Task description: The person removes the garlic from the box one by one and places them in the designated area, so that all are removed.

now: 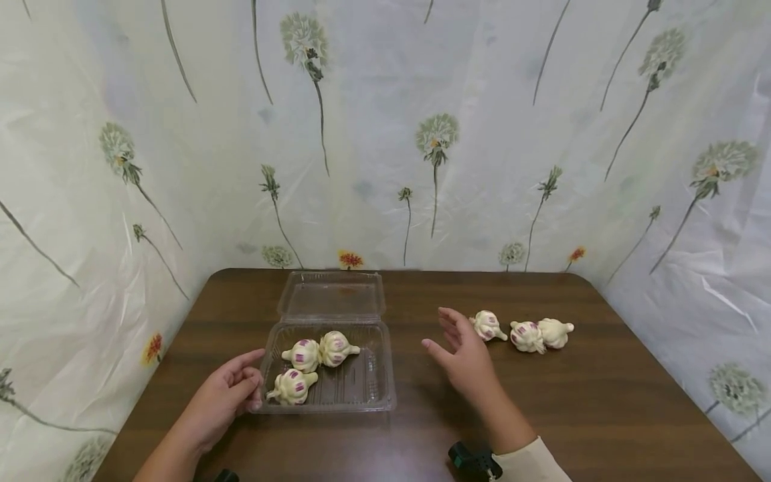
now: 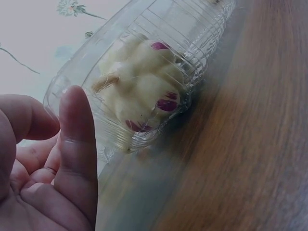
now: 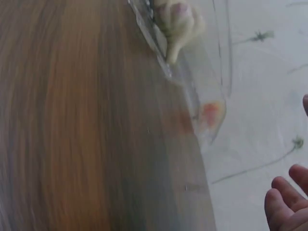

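A clear plastic clamshell container (image 1: 379, 395) stands on the table with its lid (image 1: 331, 294) folded back. Inside, toward its left, lie three garlic bulbs (image 1: 292, 387), whitish with purple patches. At the left rim my left hand (image 1: 219, 398) pinches the edge between thumb and index finger; in the left wrist view the thumb (image 2: 77, 144) overlaps the wall near one garlic bulb (image 2: 144, 82). My right hand (image 1: 466, 358) hovers right of the container, fingers spread and holding nothing. Just beyond it sits a garlic bulb (image 1: 488, 325), partly behind the hand.
Farther right, two more garlic bulbs (image 1: 527, 337) lie side by side, touching. The dark wooden table (image 1: 602, 402) has its back edge against a pale curtain (image 1: 373, 134) printed with dandelions. A dark wrist strap (image 1: 472, 460) shows by the right sleeve.
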The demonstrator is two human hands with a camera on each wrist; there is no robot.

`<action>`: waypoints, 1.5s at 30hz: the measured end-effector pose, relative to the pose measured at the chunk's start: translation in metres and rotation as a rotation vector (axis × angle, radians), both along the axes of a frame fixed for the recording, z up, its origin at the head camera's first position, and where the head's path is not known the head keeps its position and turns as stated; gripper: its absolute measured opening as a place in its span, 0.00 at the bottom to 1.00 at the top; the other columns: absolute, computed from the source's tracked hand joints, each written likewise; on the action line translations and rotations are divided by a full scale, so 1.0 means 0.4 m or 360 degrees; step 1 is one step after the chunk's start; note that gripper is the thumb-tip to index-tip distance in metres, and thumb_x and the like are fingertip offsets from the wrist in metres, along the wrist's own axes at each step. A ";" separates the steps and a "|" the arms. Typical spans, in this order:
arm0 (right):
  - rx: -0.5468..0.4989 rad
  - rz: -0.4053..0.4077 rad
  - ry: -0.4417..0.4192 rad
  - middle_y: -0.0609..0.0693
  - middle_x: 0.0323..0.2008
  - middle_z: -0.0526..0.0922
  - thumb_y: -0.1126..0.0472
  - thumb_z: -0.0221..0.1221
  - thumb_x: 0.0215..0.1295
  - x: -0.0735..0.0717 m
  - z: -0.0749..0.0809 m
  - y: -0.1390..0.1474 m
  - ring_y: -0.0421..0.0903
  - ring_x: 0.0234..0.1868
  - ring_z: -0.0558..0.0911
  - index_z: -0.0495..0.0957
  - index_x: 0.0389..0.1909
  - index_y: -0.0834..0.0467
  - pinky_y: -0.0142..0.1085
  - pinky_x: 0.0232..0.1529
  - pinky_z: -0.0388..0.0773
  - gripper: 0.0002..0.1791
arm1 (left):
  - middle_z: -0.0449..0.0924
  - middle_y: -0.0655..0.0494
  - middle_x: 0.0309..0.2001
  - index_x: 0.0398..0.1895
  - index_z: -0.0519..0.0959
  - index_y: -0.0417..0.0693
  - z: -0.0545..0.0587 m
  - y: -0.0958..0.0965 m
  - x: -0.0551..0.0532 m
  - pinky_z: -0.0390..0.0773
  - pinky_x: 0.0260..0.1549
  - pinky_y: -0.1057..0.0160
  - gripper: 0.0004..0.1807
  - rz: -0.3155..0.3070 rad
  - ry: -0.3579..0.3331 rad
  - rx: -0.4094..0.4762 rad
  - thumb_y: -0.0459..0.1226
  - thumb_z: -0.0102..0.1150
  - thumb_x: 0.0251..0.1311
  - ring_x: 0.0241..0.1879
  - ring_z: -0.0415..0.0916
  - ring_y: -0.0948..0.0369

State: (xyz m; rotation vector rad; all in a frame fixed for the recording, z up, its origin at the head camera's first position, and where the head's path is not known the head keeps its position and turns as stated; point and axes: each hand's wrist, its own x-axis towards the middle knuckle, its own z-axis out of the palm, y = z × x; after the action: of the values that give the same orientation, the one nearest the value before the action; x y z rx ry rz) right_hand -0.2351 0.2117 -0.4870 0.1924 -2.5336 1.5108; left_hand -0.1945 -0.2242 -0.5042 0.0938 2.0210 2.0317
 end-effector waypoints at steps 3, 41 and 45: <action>-0.0001 0.0042 -0.0007 0.56 0.73 0.71 0.51 0.72 0.67 0.002 0.000 -0.023 0.57 0.76 0.70 0.65 0.76 0.52 0.51 0.73 0.71 0.40 | 0.74 0.54 0.44 0.82 0.54 0.39 0.000 -0.002 0.003 0.85 0.36 0.66 0.32 -0.0003 -0.0003 -0.0007 0.31 0.49 0.79 0.36 0.76 0.64; -0.0044 0.0322 -0.0002 0.51 0.73 0.73 0.52 0.72 0.66 0.039 0.039 -0.220 0.51 0.74 0.73 0.68 0.75 0.53 0.52 0.73 0.72 0.39 | 0.73 0.54 0.43 0.81 0.55 0.40 -0.001 0.003 0.000 0.85 0.36 0.66 0.31 0.0000 0.0024 -0.0022 0.30 0.48 0.79 0.36 0.75 0.64; -0.0065 0.0352 -0.0001 0.53 0.73 0.72 0.54 0.72 0.67 0.042 0.040 -0.234 0.53 0.74 0.73 0.67 0.75 0.55 0.52 0.73 0.72 0.39 | 0.73 0.54 0.43 0.81 0.54 0.39 0.000 0.002 0.001 0.85 0.36 0.66 0.31 -0.0002 0.0029 -0.0020 0.30 0.49 0.79 0.36 0.75 0.64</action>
State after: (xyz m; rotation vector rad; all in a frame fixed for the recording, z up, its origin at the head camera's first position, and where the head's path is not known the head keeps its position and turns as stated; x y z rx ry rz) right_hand -0.2182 0.1181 -0.4710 0.4807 -2.5499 1.6368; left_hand -0.1939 -0.2235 -0.5042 0.1118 2.0438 2.0244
